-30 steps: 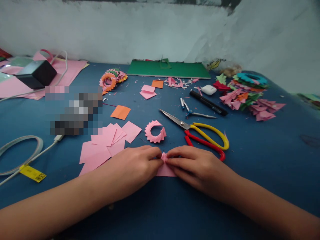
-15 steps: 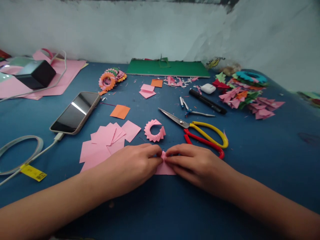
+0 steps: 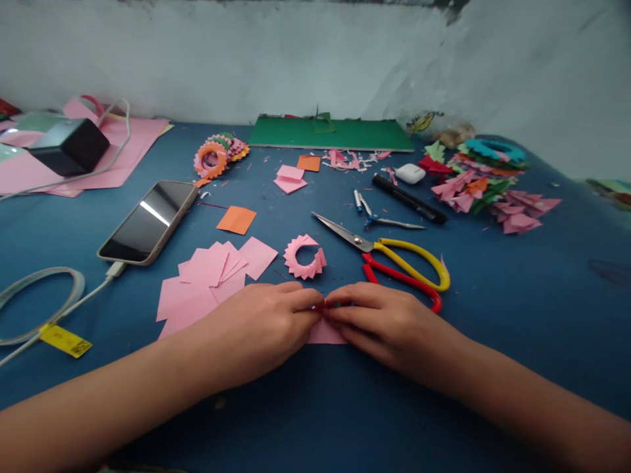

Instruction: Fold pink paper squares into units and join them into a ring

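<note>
Between my hands a small piece of pink paper (image 3: 326, 334) lies on the blue table, its upper part covered by my fingers. My left hand (image 3: 276, 320) pinches it from the left, thumb and fingers together. From the right, my right hand (image 3: 387, 320) pinches the same paper, its fingertips almost touching those of the left. Just beyond my fingers lies a pink folded-paper ring (image 3: 304, 257) with a gap on its right side. Several loose pink paper squares (image 3: 202, 286) overlap beside my left forearm.
Scissors (image 3: 362, 243) with yellow and red handles lie beyond my right hand. A phone (image 3: 148, 223) with a cable is at left. Farther back are a black marker (image 3: 409, 200), a white earbud case (image 3: 410, 173), a green board (image 3: 330, 135) and folded-paper pieces (image 3: 493, 177).
My left fingertips have shifted slightly right, toward my right fingertips, and cover more of the pink paper's top. Everything else looks unchanged.
</note>
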A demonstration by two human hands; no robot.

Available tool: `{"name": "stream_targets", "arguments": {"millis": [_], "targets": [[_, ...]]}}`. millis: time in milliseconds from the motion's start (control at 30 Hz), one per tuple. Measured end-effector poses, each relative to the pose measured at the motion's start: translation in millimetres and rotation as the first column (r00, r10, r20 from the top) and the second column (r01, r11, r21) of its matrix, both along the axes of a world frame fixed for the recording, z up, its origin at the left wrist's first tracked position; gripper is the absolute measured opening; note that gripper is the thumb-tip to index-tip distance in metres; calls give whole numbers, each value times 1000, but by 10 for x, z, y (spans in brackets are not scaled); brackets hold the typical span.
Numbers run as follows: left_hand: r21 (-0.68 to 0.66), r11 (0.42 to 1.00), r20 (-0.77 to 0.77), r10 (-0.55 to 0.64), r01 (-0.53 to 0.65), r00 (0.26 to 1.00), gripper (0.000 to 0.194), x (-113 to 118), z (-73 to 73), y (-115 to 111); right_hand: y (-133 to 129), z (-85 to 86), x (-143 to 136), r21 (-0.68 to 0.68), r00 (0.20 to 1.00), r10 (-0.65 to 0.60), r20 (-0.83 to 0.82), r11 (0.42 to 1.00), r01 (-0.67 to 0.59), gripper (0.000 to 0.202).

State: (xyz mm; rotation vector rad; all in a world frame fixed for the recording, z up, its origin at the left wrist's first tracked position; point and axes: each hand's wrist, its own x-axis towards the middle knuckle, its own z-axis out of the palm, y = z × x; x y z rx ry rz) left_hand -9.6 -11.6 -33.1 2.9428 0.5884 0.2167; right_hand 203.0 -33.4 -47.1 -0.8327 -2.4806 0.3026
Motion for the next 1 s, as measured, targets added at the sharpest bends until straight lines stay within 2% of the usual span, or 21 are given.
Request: {"name": "stream_targets", "arguments": {"millis": [267,433,567,700,867,1000], "targets": [[-4,1000,6,15,-15,1000,24,33,11,-17,-20,19,-14,60,999,-19,33,998,17,27],[-19,998,24,60,-59,998,24,45,21,-25,-92,74,-57,58,990,-40,137,998,32,27],[-51,997,11,59,-58,998,25,60,29,-24,-164,100,-94,136,974,-47,221,991,17,25],[-84,992,-25,88,-90,996,23,67,54,-27,-239,120,-111,166,971,-75,226,986,37,25],[-109,988,-62,99,-106,993,18,80,122,-63,-298,173,-104,98,967,-134,217,989,115,28],[-102,989,-105,99,-109,990,18,77,179,-107,-249,171,-87,-61,973,-156,169,984,169,26]]}}
